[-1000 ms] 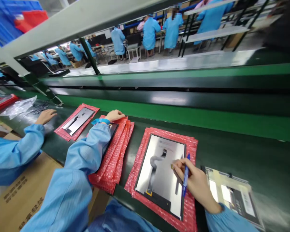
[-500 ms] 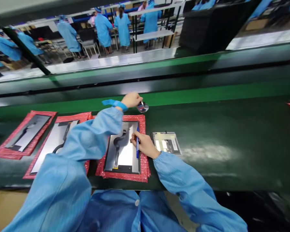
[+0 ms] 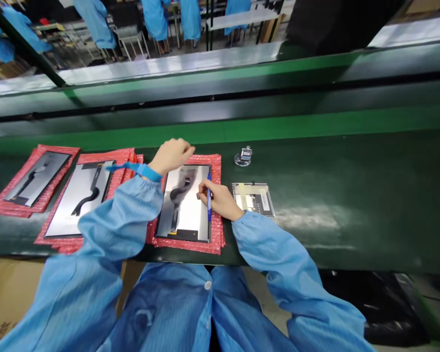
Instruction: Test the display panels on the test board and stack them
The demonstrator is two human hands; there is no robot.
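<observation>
My right hand (image 3: pixel 222 198) is closed around a blue pen (image 3: pixel 209 208), which points toward me along the right edge of a display panel (image 3: pixel 194 215). This silver panel has a dark ribbon cable (image 3: pixel 176 195) and lies on red bubble wrap (image 3: pixel 217 234). Above the panel's upper left corner, my left hand (image 3: pixel 172 154) hovers with nothing in it, fingers loosely bent, a blue band on the wrist. Beyond my right hand stands a small clear magnifier (image 3: pixel 244 156) on the table. A smaller panel with yellow tape (image 3: pixel 256 199) lies just right of that hand.
To the left, two more display panels, a nearer one (image 3: pixel 71 205) and a farther one (image 3: pixel 40 176), rest on red bubble wrap. The dark green table (image 3: pixel 337 186) ends in a raised ledge at the back. People in blue coats (image 3: pixel 156 19) are beyond it.
My left hand has let go of the magnifier, which now stands on the table, and has drawn back to the left. The right hand keeps the pen. The view has tilted down.
</observation>
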